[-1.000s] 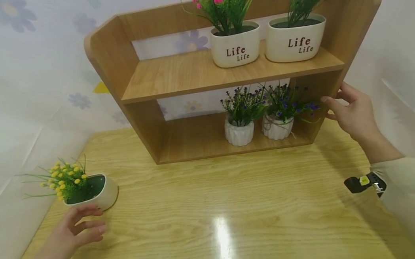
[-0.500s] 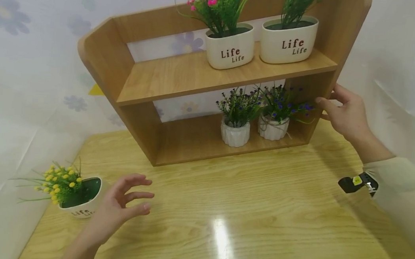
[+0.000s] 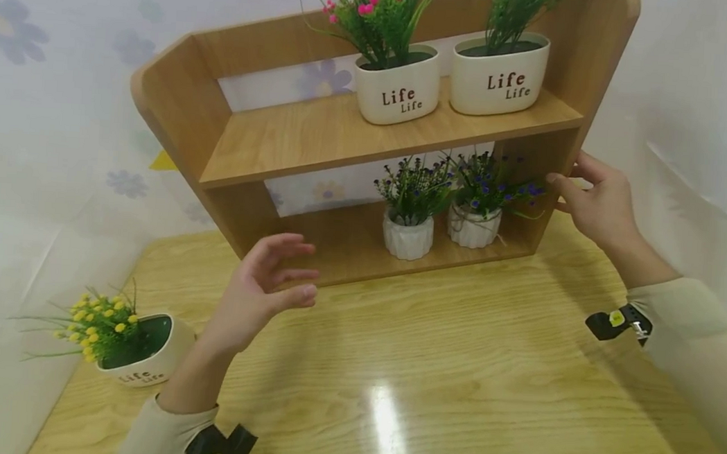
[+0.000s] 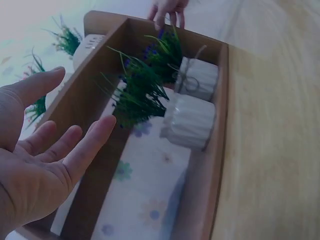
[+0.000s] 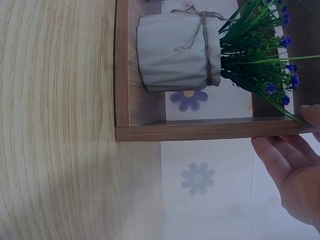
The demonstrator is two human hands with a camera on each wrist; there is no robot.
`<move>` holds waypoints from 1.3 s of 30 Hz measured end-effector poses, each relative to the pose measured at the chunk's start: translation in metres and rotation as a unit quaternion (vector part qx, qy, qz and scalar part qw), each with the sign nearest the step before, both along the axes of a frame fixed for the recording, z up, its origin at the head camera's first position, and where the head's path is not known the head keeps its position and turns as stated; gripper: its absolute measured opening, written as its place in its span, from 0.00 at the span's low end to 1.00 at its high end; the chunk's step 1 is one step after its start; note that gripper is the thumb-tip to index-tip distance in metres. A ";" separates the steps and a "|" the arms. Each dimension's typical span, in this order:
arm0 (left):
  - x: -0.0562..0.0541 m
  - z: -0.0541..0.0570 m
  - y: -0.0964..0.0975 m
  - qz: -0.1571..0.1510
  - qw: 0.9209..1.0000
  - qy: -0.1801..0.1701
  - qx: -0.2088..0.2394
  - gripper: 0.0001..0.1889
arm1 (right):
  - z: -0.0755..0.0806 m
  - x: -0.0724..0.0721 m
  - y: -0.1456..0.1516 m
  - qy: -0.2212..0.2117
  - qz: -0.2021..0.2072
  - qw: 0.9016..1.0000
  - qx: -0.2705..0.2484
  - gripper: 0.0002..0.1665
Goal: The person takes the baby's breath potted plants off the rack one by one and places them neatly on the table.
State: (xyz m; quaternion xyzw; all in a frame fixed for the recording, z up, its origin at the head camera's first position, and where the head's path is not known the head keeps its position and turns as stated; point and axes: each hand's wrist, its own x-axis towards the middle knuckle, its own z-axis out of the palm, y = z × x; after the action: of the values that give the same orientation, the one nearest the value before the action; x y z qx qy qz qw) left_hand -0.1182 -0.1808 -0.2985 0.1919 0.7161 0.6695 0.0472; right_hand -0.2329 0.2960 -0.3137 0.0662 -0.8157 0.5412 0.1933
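Note:
My right hand [image 3: 605, 203] grips the right side panel of a two-tier wooden shelf [image 3: 294, 139], with the thumb at the panel's inner side and the fingers [image 5: 277, 155] along the outside. In front of the shelf's lower left corner, my left hand [image 3: 259, 293] hovers over the table with loosely bent fingers and nothing in it. Two white "Life" pots, one with pink flowers [image 3: 398, 90] and one with green stems [image 3: 500, 79], stand on the upper tier. Below them sit two white ribbed pots [image 3: 408, 237] with purple flowers; the right one [image 5: 175, 52] has twine round it.
A cream "Life" pot [image 3: 171, 351] with yellow flowers [image 3: 98, 322] stands on the light wood table [image 3: 454, 371], near its left edge. Behind and at both sides hangs a pale flower-print sheet [image 3: 58, 118]. The left forearm passes close to the yellow-flowered pot.
My left hand has moved from beside the yellow-flowered pot, right and forward to the shelf's lower left. My right hand keeps its grip on the side panel. The head view has shifted slightly.

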 end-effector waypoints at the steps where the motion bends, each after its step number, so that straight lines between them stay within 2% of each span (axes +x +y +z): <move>1: -0.004 0.004 0.003 0.001 1.000 0.001 0.011 0.33 | 0.000 0.000 0.000 0.002 -0.001 1.000 0.004 0.27; 7: -0.026 0.030 0.026 0.002 0.999 0.018 0.048 0.33 | 0.000 0.000 -0.001 0.005 -0.010 1.000 0.016 0.26; 17: -0.059 0.078 0.066 0.003 0.998 0.026 0.050 0.33 | -0.002 0.001 -0.002 0.005 -0.015 1.000 0.013 0.27; 24: -0.077 0.106 0.075 0.010 0.996 0.052 0.070 0.30 | -0.003 -0.001 -0.001 0.009 -0.011 1.000 0.012 0.27; 28: -0.085 0.122 0.076 0.026 0.994 0.065 0.080 0.29 | -0.003 -0.001 -0.001 0.011 -0.009 1.000 0.011 0.27; 34: -0.103 0.138 0.080 0.059 0.993 0.060 0.081 0.30 | -0.002 0.000 -0.001 0.023 -0.010 0.999 0.022 0.26; 39: -0.120 0.143 0.085 0.090 0.992 0.054 0.069 0.30 | -0.003 0.000 -0.002 0.021 -0.012 1.000 0.013 0.26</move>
State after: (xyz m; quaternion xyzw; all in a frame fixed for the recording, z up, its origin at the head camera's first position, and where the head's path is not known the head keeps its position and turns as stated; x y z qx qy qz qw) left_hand -0.2386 -0.0961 -0.1553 0.1658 0.6838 0.7076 -0.0654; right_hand -0.2329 0.2945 -0.3165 0.0708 -0.8190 0.5268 0.2161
